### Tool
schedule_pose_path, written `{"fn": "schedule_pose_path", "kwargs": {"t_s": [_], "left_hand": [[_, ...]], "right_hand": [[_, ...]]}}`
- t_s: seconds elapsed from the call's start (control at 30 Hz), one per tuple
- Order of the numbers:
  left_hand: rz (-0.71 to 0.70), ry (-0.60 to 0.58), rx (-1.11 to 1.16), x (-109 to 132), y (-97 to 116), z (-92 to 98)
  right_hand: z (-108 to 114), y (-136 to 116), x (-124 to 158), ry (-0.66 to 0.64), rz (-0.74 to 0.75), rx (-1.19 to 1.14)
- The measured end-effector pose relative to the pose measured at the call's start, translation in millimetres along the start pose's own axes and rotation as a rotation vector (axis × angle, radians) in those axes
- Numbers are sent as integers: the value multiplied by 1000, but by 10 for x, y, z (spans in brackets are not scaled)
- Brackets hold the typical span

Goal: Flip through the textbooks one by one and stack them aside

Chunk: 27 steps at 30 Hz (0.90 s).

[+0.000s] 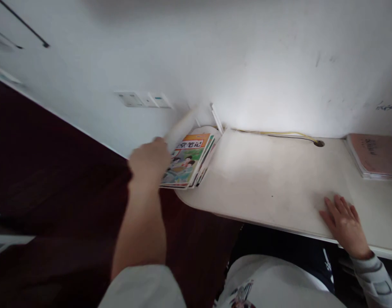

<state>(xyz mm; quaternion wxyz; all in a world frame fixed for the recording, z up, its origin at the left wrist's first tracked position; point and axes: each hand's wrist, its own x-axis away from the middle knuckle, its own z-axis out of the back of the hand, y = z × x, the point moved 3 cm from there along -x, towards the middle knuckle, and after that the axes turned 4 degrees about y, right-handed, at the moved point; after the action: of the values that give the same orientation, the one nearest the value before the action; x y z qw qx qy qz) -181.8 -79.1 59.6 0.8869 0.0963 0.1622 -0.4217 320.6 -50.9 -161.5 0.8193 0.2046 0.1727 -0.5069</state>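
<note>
My left hand [151, 160] is closed at the left end of the desk, beside a stack of books. From its fingers a thin, pale flat thing [182, 124] reaches up toward the wall. Motion blurs it, and I cannot tell its kind. The stack's top book [187, 160] has a colourful cover with an orange band and cartoon children; the edges of other books show beneath it. My right hand [346, 220] rests palm down on the desktop [263, 179] near the front edge, fingers spread and holding nothing.
Pink-covered booklets [377, 154] lie on the desk at the right. A yellow cable [285, 133] runs along the wall to a round hole [319, 143]. A white upright strip [216, 119] stands at the back left. Wall sockets [144, 99] sit above the dark floor [70, 222].
</note>
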Motion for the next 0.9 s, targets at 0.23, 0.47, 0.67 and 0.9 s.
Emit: {"fn": "schedule_pose_path", "kwargs": {"t_s": [0.23,0.47,0.67,0.9], "left_hand": [[47,408,407,287,-2,589],[-115,-268,1387,533,865,-551],[25,-682,1398,782,1110,-1351],[208,-657,1348,713,861,-1676]], "right_hand": [[67,-39,-42,-29,-43,-27],[115,-62,-68,-45,-87,-65],[108,-66,-69,-50,-86,-65],[146,-88,-82,-45,-94,-70]]}}
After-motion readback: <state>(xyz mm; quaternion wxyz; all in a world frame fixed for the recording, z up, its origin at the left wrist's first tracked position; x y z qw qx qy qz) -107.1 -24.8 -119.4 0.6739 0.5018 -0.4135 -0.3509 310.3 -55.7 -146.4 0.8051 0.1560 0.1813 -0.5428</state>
